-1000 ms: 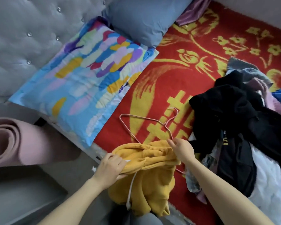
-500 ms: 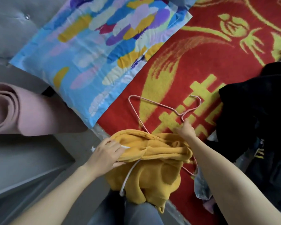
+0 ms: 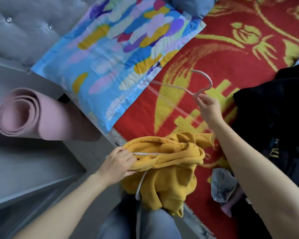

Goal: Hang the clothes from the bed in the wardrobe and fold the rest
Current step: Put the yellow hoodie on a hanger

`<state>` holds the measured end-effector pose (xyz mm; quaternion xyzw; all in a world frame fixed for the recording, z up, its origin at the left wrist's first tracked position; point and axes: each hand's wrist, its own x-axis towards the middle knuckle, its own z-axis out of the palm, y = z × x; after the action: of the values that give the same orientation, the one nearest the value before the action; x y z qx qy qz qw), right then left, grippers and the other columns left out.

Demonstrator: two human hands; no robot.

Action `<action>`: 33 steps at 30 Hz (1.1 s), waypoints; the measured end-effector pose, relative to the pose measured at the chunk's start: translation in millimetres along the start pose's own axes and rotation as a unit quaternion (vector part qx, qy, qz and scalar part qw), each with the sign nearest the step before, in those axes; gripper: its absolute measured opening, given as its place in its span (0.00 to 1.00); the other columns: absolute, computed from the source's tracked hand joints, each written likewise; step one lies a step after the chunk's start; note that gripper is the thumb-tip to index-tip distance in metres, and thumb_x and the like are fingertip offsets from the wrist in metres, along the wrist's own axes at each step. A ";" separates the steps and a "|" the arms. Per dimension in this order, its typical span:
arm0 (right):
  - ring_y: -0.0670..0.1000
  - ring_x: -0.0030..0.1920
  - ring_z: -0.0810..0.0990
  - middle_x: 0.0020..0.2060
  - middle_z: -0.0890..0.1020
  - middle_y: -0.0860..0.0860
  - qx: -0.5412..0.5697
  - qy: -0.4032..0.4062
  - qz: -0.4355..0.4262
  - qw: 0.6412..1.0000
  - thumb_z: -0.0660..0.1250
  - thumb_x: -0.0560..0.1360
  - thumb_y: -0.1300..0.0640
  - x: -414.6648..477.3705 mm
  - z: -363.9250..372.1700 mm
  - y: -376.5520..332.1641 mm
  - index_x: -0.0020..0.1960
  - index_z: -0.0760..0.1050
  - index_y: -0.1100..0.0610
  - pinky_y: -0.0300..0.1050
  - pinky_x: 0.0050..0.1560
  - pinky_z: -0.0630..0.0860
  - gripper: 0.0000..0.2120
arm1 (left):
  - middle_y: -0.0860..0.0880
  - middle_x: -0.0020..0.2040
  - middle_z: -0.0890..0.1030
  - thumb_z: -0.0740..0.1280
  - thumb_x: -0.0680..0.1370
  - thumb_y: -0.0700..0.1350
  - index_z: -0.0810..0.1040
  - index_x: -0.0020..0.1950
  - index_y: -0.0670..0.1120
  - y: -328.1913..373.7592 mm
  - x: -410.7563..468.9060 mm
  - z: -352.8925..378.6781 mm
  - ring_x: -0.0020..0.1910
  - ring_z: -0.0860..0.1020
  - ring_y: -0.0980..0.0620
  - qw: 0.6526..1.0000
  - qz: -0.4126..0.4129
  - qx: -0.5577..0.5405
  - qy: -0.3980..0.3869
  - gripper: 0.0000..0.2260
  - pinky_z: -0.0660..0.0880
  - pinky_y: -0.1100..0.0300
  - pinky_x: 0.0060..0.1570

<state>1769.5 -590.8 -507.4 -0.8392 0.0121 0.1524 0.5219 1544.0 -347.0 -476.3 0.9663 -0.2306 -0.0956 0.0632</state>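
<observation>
A mustard-yellow hoodie point(image 3: 169, 171) with a white drawstring lies bunched at the near edge of the bed, hanging over my knees. My left hand point(image 3: 116, 163) grips its left side. My right hand point(image 3: 208, 107) pinches the neck of a thin pink wire hanger point(image 3: 203, 80), which is lifted above the red and yellow blanket point(image 3: 231, 54) and blurred. A pile of dark clothes point(image 3: 273, 114) sits at the right, partly behind my right arm.
A colourful blue pillow point(image 3: 121, 54) leans against the grey tufted headboard point(image 3: 28, 23). A rolled pink mat point(image 3: 34, 114) lies on the grey ledge beside the bed. A denim piece point(image 3: 223, 185) lies under my right forearm.
My right hand left the hoodie, took the hanger by its neck and lifted it off the blanket. My left hand kept its grip on the hoodie.
</observation>
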 end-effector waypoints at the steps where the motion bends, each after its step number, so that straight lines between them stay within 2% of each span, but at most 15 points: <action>1: 0.34 0.28 0.70 0.34 0.78 0.43 -0.013 0.017 -0.036 0.999 0.65 0.77 0.58 -2.9 -14.4 -18.2 0.40 0.79 0.52 0.32 0.31 0.65 0.08 | 0.52 0.32 0.78 0.83 0.52 0.54 0.79 0.34 0.47 2.9 -0.6 -5.6 0.33 0.78 0.52 1.000 0.009 0.005 -0.003 0.20 0.73 0.60 0.41; 3: 0.42 0.35 0.73 0.37 0.79 0.54 -0.051 0.024 -0.086 0.995 0.66 0.76 0.60 -15.9 -46.5 -49.9 0.39 0.79 0.52 0.46 0.37 0.68 0.09 | 0.52 0.31 0.78 0.83 0.50 0.54 0.80 0.33 0.47 9.2 0.2 -18.9 0.32 0.78 0.52 0.999 0.026 0.014 -0.012 0.20 0.74 0.62 0.39; 5: 0.51 0.34 0.67 0.33 0.73 0.55 -0.072 -0.019 -0.105 0.992 0.66 0.76 0.61 -42.1 -81.1 -78.7 0.35 0.73 0.50 0.53 0.35 0.64 0.13 | 0.52 0.30 0.77 0.83 0.49 0.53 0.79 0.32 0.47 15.2 3.5 -36.2 0.31 0.78 0.52 0.998 0.052 0.030 -0.005 0.21 0.74 0.63 0.38; 8: 0.45 0.28 0.62 0.26 0.68 0.47 -0.112 -0.104 -0.092 0.984 0.67 0.76 0.60 -82.0 -124.0 -106.0 0.34 0.75 0.55 0.40 0.30 0.60 0.12 | 0.51 0.31 0.77 0.82 0.49 0.44 0.79 0.33 0.46 17.0 14.1 -61.9 0.31 0.78 0.51 0.995 0.084 0.037 0.034 0.18 0.75 0.63 0.40; 10: 0.42 0.22 0.59 0.20 0.64 0.43 -0.160 -0.126 -0.075 0.976 0.67 0.75 0.57 -105.8 -146.5 -121.0 0.31 0.76 0.53 0.32 0.24 0.56 0.14 | 0.50 0.31 0.77 0.74 0.58 0.38 0.79 0.34 0.46 18.6 21.5 -80.4 0.32 0.78 0.50 0.989 0.111 0.050 0.089 0.09 0.74 0.61 0.42; 12: 0.44 0.22 0.58 0.20 0.61 0.44 -0.180 -0.134 -0.063 0.972 0.68 0.75 0.55 -127.1 -165.7 -136.1 0.27 0.75 0.53 0.33 0.23 0.54 0.17 | 0.50 0.31 0.76 0.65 0.65 0.37 0.78 0.35 0.46 23.5 29.8 -99.9 0.32 0.77 0.49 0.976 0.148 0.070 0.142 0.05 0.70 0.58 0.44; 15: 0.49 0.27 0.60 0.24 0.63 0.50 -0.197 -0.127 -0.070 0.970 0.69 0.73 0.52 -155.4 -185.5 -157.6 0.25 0.76 0.48 0.42 0.28 0.56 0.17 | 0.50 0.31 0.75 0.62 0.68 0.35 0.76 0.35 0.46 31.8 41.1 -127.9 0.31 0.76 0.49 0.954 0.194 0.117 0.197 0.07 0.67 0.57 0.45; 20: 0.52 0.35 0.68 0.32 0.73 0.65 -0.180 -0.065 -0.125 0.974 0.71 0.72 0.54 -190.4 -218.5 -193.9 0.33 0.82 0.48 0.45 0.39 0.63 0.09 | 0.49 0.31 0.75 0.58 0.73 0.38 0.75 0.35 0.44 48.9 51.6 -206.0 0.31 0.77 0.48 0.918 0.261 0.135 0.266 0.09 0.66 0.56 0.46; 23: 0.40 0.27 0.65 0.23 0.73 0.46 -0.162 -0.063 -0.153 0.973 0.70 0.72 0.56 -204.9 -210.3 -216.8 0.29 0.81 0.41 0.33 0.30 0.63 0.16 | 0.47 0.32 0.76 0.58 0.75 0.38 0.76 0.35 0.42 70.2 60.1 -269.9 0.32 0.77 0.48 0.882 0.319 0.139 0.320 0.11 0.72 0.55 0.43; 25: 0.41 0.24 0.63 0.21 0.71 0.42 -0.147 -0.041 -0.178 0.972 0.70 0.73 0.58 -207.7 -194.4 -225.3 0.29 0.80 0.41 0.32 0.27 0.60 0.17 | 0.47 0.33 0.77 0.60 0.76 0.38 0.77 0.36 0.42 86.4 67.5 -306.2 0.32 0.76 0.47 0.848 0.359 0.149 0.360 0.11 0.75 0.56 0.41; 27: 0.42 0.26 0.65 0.23 0.73 0.43 -0.092 0.061 -0.204 0.973 0.70 0.72 0.57 -210.9 -186.2 -234.3 0.35 0.83 0.52 0.34 0.28 0.61 0.08 | 0.46 0.34 0.79 0.61 0.77 0.41 0.78 0.37 0.40 98.3 71.6 -336.5 0.34 0.78 0.46 0.818 0.387 0.150 0.399 0.11 0.77 0.54 0.43; 28: 0.45 0.28 0.65 0.25 0.72 0.49 -0.046 0.126 -0.213 0.968 0.71 0.71 0.55 -211.7 -185.3 -235.6 0.39 0.83 0.62 0.37 0.29 0.61 0.09 | 0.45 0.37 0.80 0.61 0.77 0.44 0.79 0.40 0.40 101.1 73.7 -347.0 0.37 0.79 0.46 0.814 0.389 0.145 0.406 0.12 0.77 0.51 0.45; 30: 0.54 0.31 0.62 0.30 0.68 0.56 0.076 0.207 -0.229 0.948 0.71 0.68 0.48 -218.6 -186.7 -233.4 0.40 0.75 0.75 0.43 0.31 0.60 0.26 | 0.43 0.46 0.82 0.67 0.74 0.53 0.79 0.51 0.42 97.9 75.7 -360.4 0.49 0.80 0.43 0.818 0.373 0.150 0.411 0.15 0.74 0.46 0.54; 32: 0.56 0.36 0.66 0.34 0.70 0.58 0.173 0.238 -0.223 0.929 0.71 0.64 0.43 -228.8 -188.6 -230.5 0.37 0.73 0.73 0.50 0.36 0.63 0.29 | 0.41 0.63 0.76 0.70 0.65 0.63 0.72 0.67 0.47 82.1 78.1 -367.0 0.65 0.70 0.42 0.858 0.301 0.131 0.396 0.34 0.65 0.41 0.62; 33: 0.57 0.37 0.68 0.34 0.71 0.59 0.200 0.243 -0.215 0.925 0.71 0.63 0.43 -232.9 -190.3 -228.0 0.35 0.76 0.67 0.52 0.39 0.65 0.25 | 0.41 0.70 0.68 0.67 0.63 0.69 0.64 0.73 0.50 72.4 78.0 -368.1 0.71 0.63 0.42 0.896 0.250 0.085 0.358 0.43 0.59 0.38 0.65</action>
<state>1634.7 -686.8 -168.2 -0.7113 -0.0120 -0.1775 0.6801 1659.5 -418.1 -118.0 0.8474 -0.4332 0.2961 0.0813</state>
